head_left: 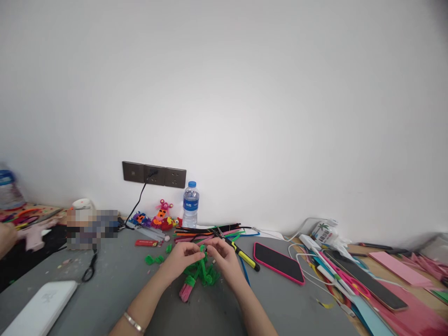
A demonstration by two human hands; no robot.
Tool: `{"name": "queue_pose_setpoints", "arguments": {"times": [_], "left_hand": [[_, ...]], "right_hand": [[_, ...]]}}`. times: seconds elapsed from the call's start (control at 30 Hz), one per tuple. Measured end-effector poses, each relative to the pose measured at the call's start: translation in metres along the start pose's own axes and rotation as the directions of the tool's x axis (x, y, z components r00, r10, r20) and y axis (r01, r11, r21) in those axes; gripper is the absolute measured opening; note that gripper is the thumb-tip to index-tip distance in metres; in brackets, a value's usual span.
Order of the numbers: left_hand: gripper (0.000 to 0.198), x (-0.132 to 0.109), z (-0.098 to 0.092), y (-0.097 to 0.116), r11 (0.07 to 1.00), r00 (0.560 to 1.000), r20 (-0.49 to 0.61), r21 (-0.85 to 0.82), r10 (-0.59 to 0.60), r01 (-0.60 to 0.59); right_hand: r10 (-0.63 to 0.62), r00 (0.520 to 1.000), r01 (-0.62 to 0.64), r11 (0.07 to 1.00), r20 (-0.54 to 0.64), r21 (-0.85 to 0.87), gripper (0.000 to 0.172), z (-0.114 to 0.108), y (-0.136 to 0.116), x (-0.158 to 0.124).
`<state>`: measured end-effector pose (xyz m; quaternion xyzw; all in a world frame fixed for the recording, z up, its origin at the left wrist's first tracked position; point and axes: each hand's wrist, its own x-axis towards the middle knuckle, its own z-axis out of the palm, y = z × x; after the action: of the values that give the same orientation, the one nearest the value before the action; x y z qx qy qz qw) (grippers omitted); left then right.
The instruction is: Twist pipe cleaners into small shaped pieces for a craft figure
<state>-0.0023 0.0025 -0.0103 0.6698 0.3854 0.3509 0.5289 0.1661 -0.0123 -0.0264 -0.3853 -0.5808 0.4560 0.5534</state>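
Both of my hands meet over a green pipe-cleaner figure [201,270] on the grey table [115,284]. My left hand [182,259] pinches its upper end with fingers closed. My right hand [224,256] grips the same green piece from the right, fingers curled. A pink pipe-cleaner bundle [185,292] sticks out below the green one. Small green pieces [154,259] lie to the left.
A pile of coloured pipe cleaners [210,232], a water bottle [191,204], a phone in a pink case [278,262], a yellow-and-black cutter [245,257], black scissors [90,269], a white device [42,309], cables and pink scissors [345,279]. Another person's hand [6,239] at far left.
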Motion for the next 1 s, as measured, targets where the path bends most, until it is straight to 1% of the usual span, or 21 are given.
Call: {"name": "queue_pose_setpoints", "arguments": {"times": [0.07,0.2,0.3,0.43,0.53,0.6,0.7,0.77,0.87,0.93,1.0], "left_hand": [[0.041,-0.001,0.000,0.000,1.000,0.999,0.031,0.018,-0.019,0.018],[0.036,-0.003,0.000,-0.001,1.000,0.998,0.069,0.021,-0.003,0.002],[0.032,-0.002,-0.002,-0.004,0.999,0.997,0.083,0.037,-0.005,0.002],[0.031,-0.003,-0.003,-0.003,0.997,0.997,0.081,0.075,-0.016,0.010],[0.032,-0.005,-0.004,0.002,0.998,0.996,0.089,0.062,-0.031,0.026],[0.035,-0.009,-0.004,0.008,0.997,0.986,0.152,-0.006,-0.073,0.075],[0.042,-0.013,-0.004,0.015,0.981,0.953,0.276,-0.102,-0.129,0.162],[0.042,-0.015,-0.003,0.017,0.978,0.944,0.303,-0.120,-0.128,0.172],[0.039,-0.015,-0.001,0.019,0.988,0.966,0.235,-0.080,-0.111,0.133],[0.039,-0.014,0.000,0.017,0.994,0.981,0.174,-0.041,-0.091,0.099],[0.037,-0.012,0.000,0.015,0.997,0.988,0.143,-0.029,-0.066,0.071]], "right_hand": [[0.001,0.999,0.000,0.999,0.032,-0.044,0.024,-0.002,-0.004,0.000],[-0.044,0.998,0.054,0.976,0.051,-0.212,0.016,-0.003,-0.011,-0.003],[-0.060,0.996,0.073,0.971,0.064,-0.228,0.011,-0.003,-0.014,-0.004],[-0.038,0.996,0.057,0.968,0.082,-0.243,0.011,-0.003,-0.013,-0.004],[-0.012,0.997,0.028,0.980,0.078,-0.199,0.019,-0.003,-0.012,-0.004],[0.016,0.995,-0.005,0.994,0.098,-0.107,0.023,-0.002,-0.011,-0.004],[0.046,0.990,-0.049,0.999,0.136,0.017,0.027,-0.001,-0.012,-0.004],[0.049,0.990,-0.055,0.998,0.129,0.039,0.028,-0.001,-0.013,-0.004],[0.066,0.990,-0.070,0.997,0.122,0.031,0.030,-0.002,-0.014,-0.005],[0.094,0.986,-0.097,0.995,0.138,0.016,0.031,-0.001,-0.016,-0.006],[0.121,0.979,-0.122,0.993,0.163,0.001,0.032,0.000,-0.019,-0.007]]}}
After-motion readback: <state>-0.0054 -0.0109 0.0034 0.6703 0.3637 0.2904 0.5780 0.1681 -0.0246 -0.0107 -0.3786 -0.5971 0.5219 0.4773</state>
